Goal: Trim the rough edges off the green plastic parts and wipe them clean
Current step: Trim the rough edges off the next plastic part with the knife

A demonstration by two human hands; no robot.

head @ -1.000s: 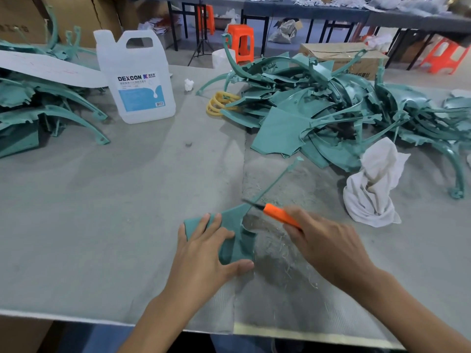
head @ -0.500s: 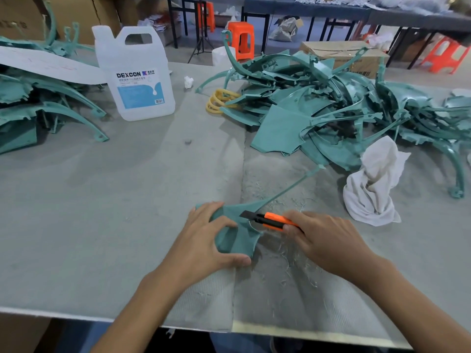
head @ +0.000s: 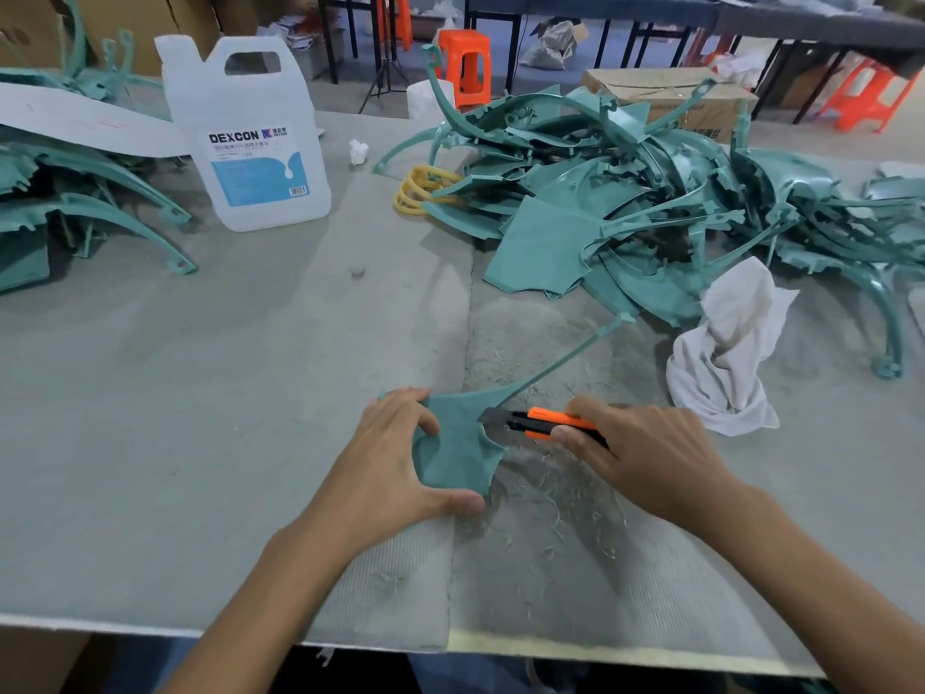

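Observation:
A green plastic part (head: 458,450) with a broad flat body and a long thin arm reaching up to the right lies on the grey mat. My left hand (head: 390,463) grips its body, fingers curled over the top edge and thumb under the lower edge. My right hand (head: 645,453) holds an orange utility knife (head: 543,423), its dark blade tip against the part's ragged right edge. A crumpled white cloth (head: 726,353) lies to the right. A large heap of green parts (head: 625,212) fills the back right.
A white DEXCON jug (head: 250,137) stands at the back left, beside another pile of green parts (head: 75,202). Yellow rings (head: 418,190) lie by the right heap. Plastic shavings (head: 555,498) litter the mat under the knife. The table's front edge (head: 350,643) runs close below my arms.
My left hand has turned and shifted the part, moving from flat fingers on it to a curled grip. The knife swung from pointing up-left to lying nearly level against the part's right edge.

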